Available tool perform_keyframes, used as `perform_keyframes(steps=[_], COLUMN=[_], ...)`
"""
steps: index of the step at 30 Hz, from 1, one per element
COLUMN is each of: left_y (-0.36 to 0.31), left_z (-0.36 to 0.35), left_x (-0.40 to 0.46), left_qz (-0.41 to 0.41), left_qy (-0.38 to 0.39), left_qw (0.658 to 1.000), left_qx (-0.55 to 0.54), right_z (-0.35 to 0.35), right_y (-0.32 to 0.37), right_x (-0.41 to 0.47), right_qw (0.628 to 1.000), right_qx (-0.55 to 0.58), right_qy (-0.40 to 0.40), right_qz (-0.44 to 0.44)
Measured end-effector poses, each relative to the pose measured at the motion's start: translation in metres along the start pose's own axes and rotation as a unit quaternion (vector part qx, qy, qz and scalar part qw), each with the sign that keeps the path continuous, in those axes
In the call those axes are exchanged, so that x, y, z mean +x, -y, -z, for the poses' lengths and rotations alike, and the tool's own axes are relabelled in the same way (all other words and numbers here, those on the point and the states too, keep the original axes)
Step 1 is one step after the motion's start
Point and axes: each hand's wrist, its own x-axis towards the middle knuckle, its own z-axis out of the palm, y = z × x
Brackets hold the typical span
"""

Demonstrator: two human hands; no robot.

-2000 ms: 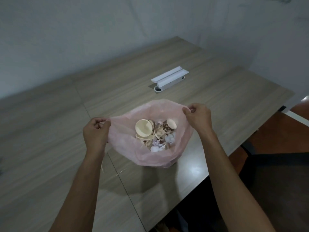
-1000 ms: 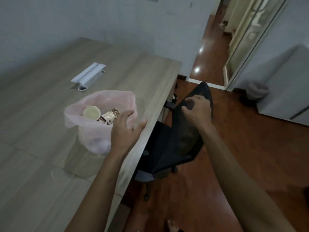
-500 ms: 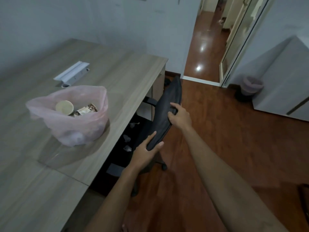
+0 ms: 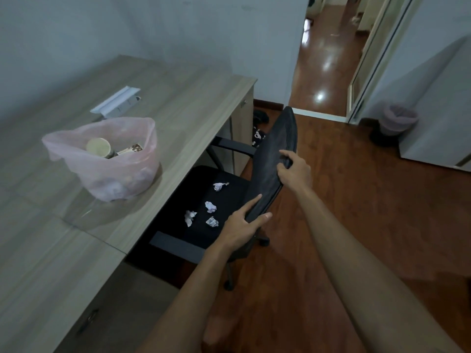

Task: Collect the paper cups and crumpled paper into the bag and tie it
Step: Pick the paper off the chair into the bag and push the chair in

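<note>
**Chair drawn out, four paper balls left to bag**

While the pink bag (image 4: 102,159) sits open-mouthed on the desk (image 4: 178,105) at the left, with paper cups (image 4: 99,147) showing inside and what may be paper balls at its bottom, though the plastic blurs them, the collecting step is not finished. To its right, four pieces of crumpled paper (image 4: 210,207) lie loose on the black seat of the office chair (image 4: 276,159), apart from one another. The left hand (image 4: 242,225) holds the lower edge of the chair's backrest, fingers mostly straight along the front and thumb behind. Further right, the right hand (image 4: 294,171) grips the backrest's edge higher up, fingers curled over it. The next move, as I judge it, calls for letting go of the chair, picking the balls off the seat and dropping them in the bag before tying it.
</note>
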Motion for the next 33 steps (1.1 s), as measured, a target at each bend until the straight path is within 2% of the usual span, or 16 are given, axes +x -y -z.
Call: perform_keyframes(steps=[5, 11, 17, 20, 22, 25, 33], left_y=[-0.014, -0.027, -0.037, -0.038, -0.036, -0.032, -0.008], left_z=[-0.049, -0.09, -0.104, -0.092, -0.078, -0.047, 0.084], left_x=[-0.006, -0.013, -0.01, -0.005, 0.0, 0.008, 0.022], left_qz=[-0.008, -0.031, -0.034, -0.032, -0.029, -0.022, 0.006], left_qy=[0.016, 0.052, 0.135, 0.16, 0.134, 0.073, -0.047], left_qw=[0.999, 0.995, 0.986, 0.983, 0.987, 0.994, 0.996], left_qx=[0.041, 0.083, 0.094, 0.09, 0.088, 0.074, 0.073], right_z=[0.043, 0.085, 0.119, 0.119, 0.108, 0.077, -0.033], right_y=[-0.029, -0.06, -0.064, -0.052, -0.04, -0.014, 0.053], right_x=[-0.012, -0.021, -0.024, -0.028, -0.028, -0.026, -0.022], right_qw=[0.999, 0.997, 0.98, 0.962, 0.952, 0.955, 0.962], right_qx=[0.011, -0.03, -0.189, -0.268, -0.302, -0.291, -0.251], right_qy=[-0.036, -0.073, -0.044, -0.042, -0.045, -0.019, 0.095], right_qz=[0.006, 0.006, -0.041, -0.014, 0.02, 0.048, 0.047])
